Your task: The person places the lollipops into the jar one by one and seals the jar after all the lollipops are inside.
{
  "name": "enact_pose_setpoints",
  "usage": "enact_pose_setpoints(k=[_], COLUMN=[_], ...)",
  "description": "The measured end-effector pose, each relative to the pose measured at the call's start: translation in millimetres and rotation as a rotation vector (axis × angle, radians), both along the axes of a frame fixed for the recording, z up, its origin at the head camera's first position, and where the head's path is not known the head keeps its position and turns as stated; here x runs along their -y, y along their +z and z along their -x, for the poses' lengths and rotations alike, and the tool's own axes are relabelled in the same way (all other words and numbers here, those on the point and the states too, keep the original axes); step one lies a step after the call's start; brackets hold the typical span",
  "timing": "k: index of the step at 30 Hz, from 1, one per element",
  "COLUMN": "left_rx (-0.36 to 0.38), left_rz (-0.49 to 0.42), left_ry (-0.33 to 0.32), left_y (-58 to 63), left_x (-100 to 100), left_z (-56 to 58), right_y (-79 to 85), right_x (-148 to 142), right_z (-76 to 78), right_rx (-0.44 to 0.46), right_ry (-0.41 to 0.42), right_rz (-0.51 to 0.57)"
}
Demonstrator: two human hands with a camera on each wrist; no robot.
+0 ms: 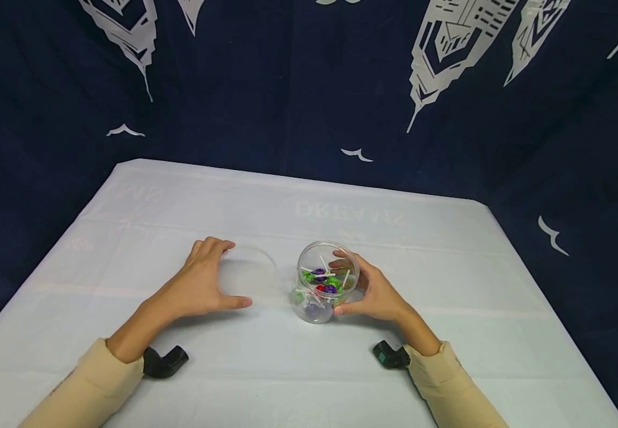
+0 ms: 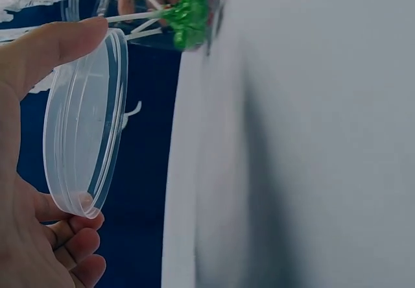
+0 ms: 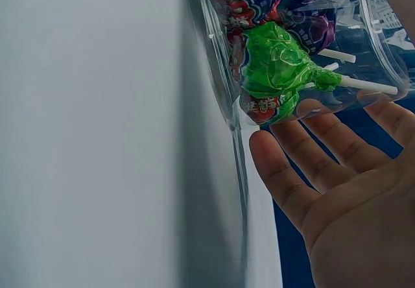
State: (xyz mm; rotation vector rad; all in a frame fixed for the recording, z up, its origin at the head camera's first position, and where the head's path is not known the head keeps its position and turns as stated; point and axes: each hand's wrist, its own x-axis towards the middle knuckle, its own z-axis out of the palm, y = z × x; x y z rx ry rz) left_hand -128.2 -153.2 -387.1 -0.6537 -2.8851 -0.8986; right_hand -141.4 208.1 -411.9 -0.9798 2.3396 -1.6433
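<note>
In the head view, a clear plastic jar [image 1: 313, 313] stands on the table with its round mouth uncovered. Lollipops [image 3: 275, 67] in green, purple and red wrappers, with white sticks, lie inside it. My right hand [image 1: 375, 294] holds the jar from its right side, thumb in front and fingers behind. To the left, my left hand [image 1: 202, 285] grips a round transparent lid [image 2: 84, 126] by its edge, between the thumb and the fingertips. The lid is faint against the white cloth from above; the left wrist view shows it tilted up on edge, apart from the jar.
A white cloth [image 1: 245, 368] with faint lettering covers the table. Behind it hangs a dark blue curtain [image 1: 255, 107] with white building prints. Black wrist devices [image 1: 164, 361] sit at both sleeve cuffs.
</note>
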Motion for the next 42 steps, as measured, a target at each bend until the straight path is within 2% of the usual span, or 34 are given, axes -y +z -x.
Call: enact_pose_setpoints(k=[6, 14, 21, 25, 32, 42], left_rx=[-0.038, -0.061, -0.045, -0.051, -0.046, -0.099], left_rz=[-0.024, -0.089, -0.160, -0.170, -0.154, -0.173], left_ry=[0.021, 0.046, 0.000, -0.038, -0.096, -0.138], left_y=[13.2, 22.5, 36.4, 42.5, 39.6, 35.3], left_x=[2, -5, -22, -35, -59, -82], left_z=[-0.4, -3.5, -12.8, -17.9, -18.6, -15.7], right_y=[-1.0, -1.8, -2.0, -2.5, -3.4, -3.3], right_x=[0, -1, -1, -1, -1, -1], right_z=[0.1, 1.0, 0.2, 0.1, 0.3, -0.3], right_rx=[0.001, 0.006, 0.012, 0.013, 0.012, 0.031], right_ry=[0.000, 0.000, 0.003, 0.005, 0.003, 0.003], right_rz=[0.002, 0.001, 0.005, 0.006, 0.009, 0.020])
